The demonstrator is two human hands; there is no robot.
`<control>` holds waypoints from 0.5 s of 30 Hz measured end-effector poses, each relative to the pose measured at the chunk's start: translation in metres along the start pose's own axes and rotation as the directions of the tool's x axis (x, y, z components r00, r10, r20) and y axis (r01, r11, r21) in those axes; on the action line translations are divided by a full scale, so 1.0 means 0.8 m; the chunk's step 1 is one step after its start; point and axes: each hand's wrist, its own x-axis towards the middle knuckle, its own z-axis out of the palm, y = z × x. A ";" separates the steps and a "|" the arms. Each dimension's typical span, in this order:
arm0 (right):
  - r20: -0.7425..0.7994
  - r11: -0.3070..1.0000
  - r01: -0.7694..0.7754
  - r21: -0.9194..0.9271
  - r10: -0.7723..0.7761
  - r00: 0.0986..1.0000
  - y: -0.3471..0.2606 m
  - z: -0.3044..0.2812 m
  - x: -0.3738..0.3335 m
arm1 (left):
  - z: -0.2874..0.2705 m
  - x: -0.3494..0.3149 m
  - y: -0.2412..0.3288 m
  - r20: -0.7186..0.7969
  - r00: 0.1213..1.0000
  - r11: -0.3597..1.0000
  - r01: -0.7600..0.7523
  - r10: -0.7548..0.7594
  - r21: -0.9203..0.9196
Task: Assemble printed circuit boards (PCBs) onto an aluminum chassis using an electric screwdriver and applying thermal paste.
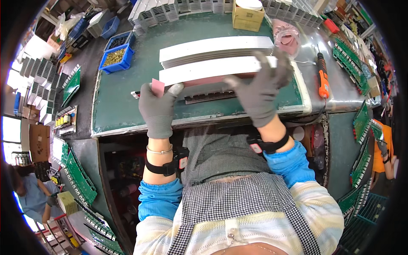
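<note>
My left hand point(158, 108), in a grey glove, is closed at the left end of the near metal bar, and a small pink pad point(158, 87) stands up between its thumb and fingers. The near white metal bar point(216, 69) lies lengthwise across the table, with a reddish-brown strip along its front edge. Just in front of it shows a dark strip with black parts point(210, 97). My gloved right hand point(261, 91) is over the right end of the bar, fingers spread; whether it touches the bar I cannot tell. Behind lies a stack of similar bars point(216, 47).
Blue bins point(115, 59) of small brass and black parts stand at the far left. A cardboard box point(247, 18), a bag of pink pads point(287, 38) and an orange electric screwdriver point(323, 78) lie beyond and right. Green circuit boards point(78, 176) line both sides; other people are near the edges.
</note>
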 end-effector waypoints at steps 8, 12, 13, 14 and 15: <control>-0.072 0.993 -0.121 0.001 0.120 0.990 0.064 -0.067 0.016 | -0.004 0.000 0.003 -0.040 0.999 0.996 -0.009 0.013 0.091; 0.167 0.838 0.031 0.545 -0.144 0.975 -0.002 -0.082 0.045 | -0.022 -0.016 0.017 -0.067 0.997 0.990 -0.031 0.041 0.138; 0.292 0.762 -0.028 0.647 -0.213 0.932 -0.028 -0.076 0.050 | -0.027 -0.022 0.022 -0.061 0.995 0.991 -0.078 0.085 0.111; 0.313 0.681 -0.042 0.731 -0.280 0.907 -0.054 -0.066 0.054 | -0.031 -0.028 0.027 -0.050 0.993 0.988 -0.099 0.106 0.119; 0.373 0.648 -0.064 0.759 -0.351 0.859 -0.077 -0.057 0.059 | -0.034 -0.035 0.031 -0.048 0.996 0.988 -0.069 0.076 0.135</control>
